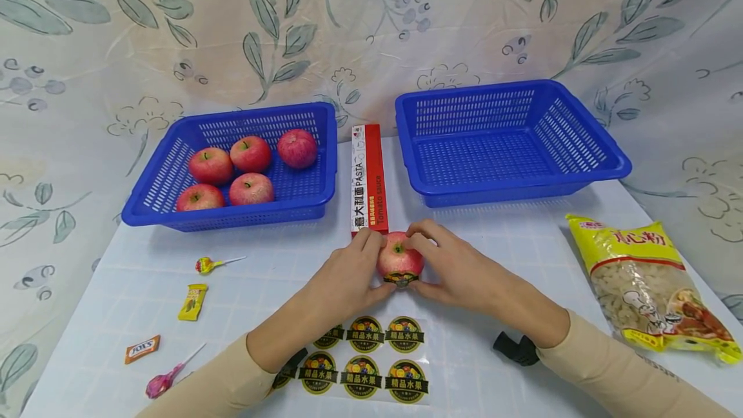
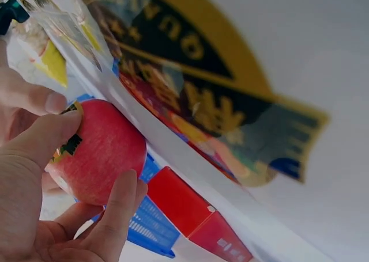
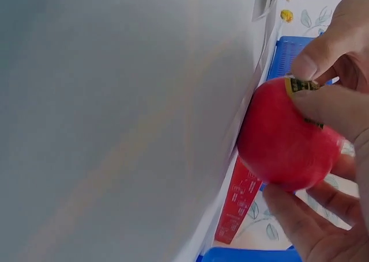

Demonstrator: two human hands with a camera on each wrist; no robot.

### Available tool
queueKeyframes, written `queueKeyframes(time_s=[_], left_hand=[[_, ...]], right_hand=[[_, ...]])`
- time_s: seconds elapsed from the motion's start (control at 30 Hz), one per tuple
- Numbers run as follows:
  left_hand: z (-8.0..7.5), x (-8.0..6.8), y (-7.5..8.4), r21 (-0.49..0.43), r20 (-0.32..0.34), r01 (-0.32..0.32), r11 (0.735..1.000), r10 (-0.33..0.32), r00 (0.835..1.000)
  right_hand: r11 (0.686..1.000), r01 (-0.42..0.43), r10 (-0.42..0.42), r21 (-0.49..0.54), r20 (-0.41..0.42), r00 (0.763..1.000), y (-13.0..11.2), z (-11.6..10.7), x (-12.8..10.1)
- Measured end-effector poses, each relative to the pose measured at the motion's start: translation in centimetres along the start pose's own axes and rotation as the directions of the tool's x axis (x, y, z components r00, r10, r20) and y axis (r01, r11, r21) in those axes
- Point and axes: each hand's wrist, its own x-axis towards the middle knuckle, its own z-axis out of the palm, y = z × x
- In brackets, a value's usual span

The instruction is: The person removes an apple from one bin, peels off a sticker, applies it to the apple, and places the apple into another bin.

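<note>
A red apple (image 1: pixel 399 257) stands at the middle of the table, stem up, between both hands. Its near side carries a round black-and-gold sticker (image 1: pixel 401 278). My left hand (image 1: pixel 351 271) grips the apple from the left, its thumb on the sticker (image 2: pixel 70 136) and its fingers on the far side. From the right, my right hand (image 1: pixel 455 268) holds the same apple (image 3: pixel 288 138), thumb on the sticker's other side and fingers curled behind. Just in front of me lies a sheet of matching fruit stickers (image 1: pixel 371 348), partly covered by the left forearm.
Behind the apple lies a red-and-white pasta box (image 1: pixel 368 176). A blue basket (image 1: pixel 229 221) at the left holds several apples (image 1: pixel 251 153); another blue basket (image 1: pixel 493 189) stands right. Candies (image 1: pixel 193 302) and lollipops (image 1: pixel 206 265) lie left, a yellow food bag (image 1: pixel 644 282) right.
</note>
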Motion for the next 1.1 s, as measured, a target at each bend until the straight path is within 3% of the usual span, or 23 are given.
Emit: queueKeyframes(time_s=[0.2, 0.47, 0.9, 1.1], left_hand=[[-0.5, -0.1, -0.4, -0.025, 0.034, -0.042, 0.999, 0.043, 0.998], [-1.0, 0.0, -1.0, -0.090, 0.049, -0.083, 0.993, 0.087, 0.995], [-0.8, -0.2, -1.2, -0.128, 0.001, -0.083, 0.988, 0.083, 0.997], [-0.8, -0.3, -1.1, -0.139, -0.015, -0.070, 0.988, 0.069, 0.997]], right_hand=[[0.997, 0.022, -0.022, 0.069, 0.002, 1.000, 0.3, -0.4, -0.3], [0.996, 0.030, -0.030, 0.086, 0.002, 1.000, 0.5, -0.5, -0.5], [0.991, -0.076, 0.070, 0.112, 0.058, 0.996, 0.0, -0.6, -0.1], [0.987, -0.087, 0.078, 0.137, 0.073, 0.994, 0.0, -0.7, 0.0]])
